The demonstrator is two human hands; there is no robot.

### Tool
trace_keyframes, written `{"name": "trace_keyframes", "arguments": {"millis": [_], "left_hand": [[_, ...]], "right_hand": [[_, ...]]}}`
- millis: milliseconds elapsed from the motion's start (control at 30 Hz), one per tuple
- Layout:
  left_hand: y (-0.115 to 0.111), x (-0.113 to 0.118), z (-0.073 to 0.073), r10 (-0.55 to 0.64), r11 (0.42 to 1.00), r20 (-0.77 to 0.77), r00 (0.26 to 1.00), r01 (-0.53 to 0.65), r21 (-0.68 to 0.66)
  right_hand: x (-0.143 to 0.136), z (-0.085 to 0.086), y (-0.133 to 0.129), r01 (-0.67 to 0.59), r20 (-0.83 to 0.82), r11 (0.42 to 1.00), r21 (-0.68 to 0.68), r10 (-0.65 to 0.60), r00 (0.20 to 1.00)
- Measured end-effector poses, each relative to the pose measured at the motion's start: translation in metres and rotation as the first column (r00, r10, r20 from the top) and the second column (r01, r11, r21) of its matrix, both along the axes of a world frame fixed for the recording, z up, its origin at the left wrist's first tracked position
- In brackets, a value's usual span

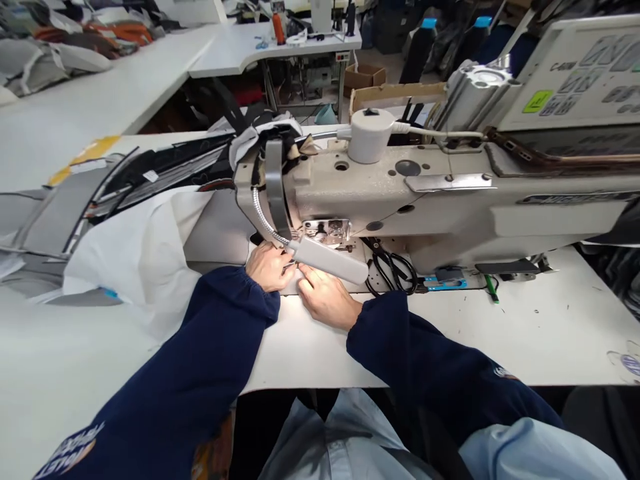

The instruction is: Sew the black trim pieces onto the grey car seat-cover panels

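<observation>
A beige industrial sewing machine (440, 207) stretches across the middle, its needle area lit by a white lamp (330, 260). My left hand (270, 267) lies at the left of the needle area, fingers bent, on grey and white fabric. Just right of it my right hand (325, 297) has its fingers closed, their tips near the needle and partly under the lamp. What the fingertips hold is too small to make out. Grey fabric (220, 230) and a white cloth (135, 247) spread out to the left of my left hand.
Black-handled scissors (393, 270) lie right of my right hand. Beyond them are a blue tool (445, 284) and a green item (491, 289). A control panel (590, 73) stands at the back right. Fabric piles (50, 63) lie at the back left.
</observation>
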State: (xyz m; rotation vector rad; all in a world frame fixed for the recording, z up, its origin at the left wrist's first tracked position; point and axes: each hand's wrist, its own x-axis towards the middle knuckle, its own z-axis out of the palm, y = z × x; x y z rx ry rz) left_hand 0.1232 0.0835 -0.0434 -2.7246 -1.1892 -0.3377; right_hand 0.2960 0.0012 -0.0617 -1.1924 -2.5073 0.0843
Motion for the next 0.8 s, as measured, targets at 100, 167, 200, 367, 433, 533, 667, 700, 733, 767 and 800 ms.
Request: {"name": "trace_keyframes", "arguments": {"millis": [100,167,200,367,433,533,667,700,733,767,800], "left_hand": [[-0.003,-0.002,0.0,-0.04,0.999,-0.014,0.999,0.04,0.004],[-0.004,-0.002,0.003,-0.036,0.999,-0.049,0.998,0.037,0.01],[-0.006,-0.002,0.005,-0.031,0.999,-0.076,0.997,0.032,0.007],[-0.014,0.0,0.024,-0.042,0.999,-0.2,0.979,0.048,0.025],[-0.015,0.0,0.027,-0.058,0.992,-0.193,0.979,0.078,0.095],[-0.011,-0.002,0.023,-0.065,0.977,-0.137,0.988,0.092,0.194],[-0.007,-0.005,0.01,-0.069,0.976,-0.087,0.994,0.085,0.2],[-0.007,-0.004,0.006,-0.067,0.979,-0.086,0.994,0.082,0.186],[-0.006,-0.003,0.003,-0.065,0.982,-0.084,0.994,0.078,0.171],[-0.006,-0.001,0.001,-0.061,0.985,-0.079,0.995,0.072,0.158],[-0.004,0.0,0.0,-0.051,0.987,-0.068,0.996,0.061,0.152]], "right_hand": [[0.002,0.001,0.0,-0.002,-0.013,1.0,0.0,0.002,1.0],[0.002,0.001,0.0,-0.008,-0.018,1.0,0.014,0.008,1.0],[0.003,0.001,0.0,-0.01,-0.019,1.0,0.023,0.011,1.0],[0.002,-0.002,0.0,-0.013,-0.046,0.999,0.052,0.015,0.999],[0.002,-0.003,0.001,-0.027,-0.062,0.998,0.057,0.03,0.998],[0.002,-0.005,0.001,-0.04,-0.077,0.996,0.082,0.046,0.996],[0.003,-0.005,0.001,-0.043,-0.135,0.984,0.175,0.068,0.988],[0.004,-0.004,0.002,-0.05,-0.153,0.979,0.197,0.081,0.985],[0.004,-0.004,0.002,-0.056,-0.169,0.975,0.213,0.094,0.981],[0.004,-0.004,0.002,-0.062,-0.18,0.973,0.22,0.103,0.978],[0.003,-0.003,0.002,-0.064,-0.186,0.974,0.219,0.106,0.977]]}}
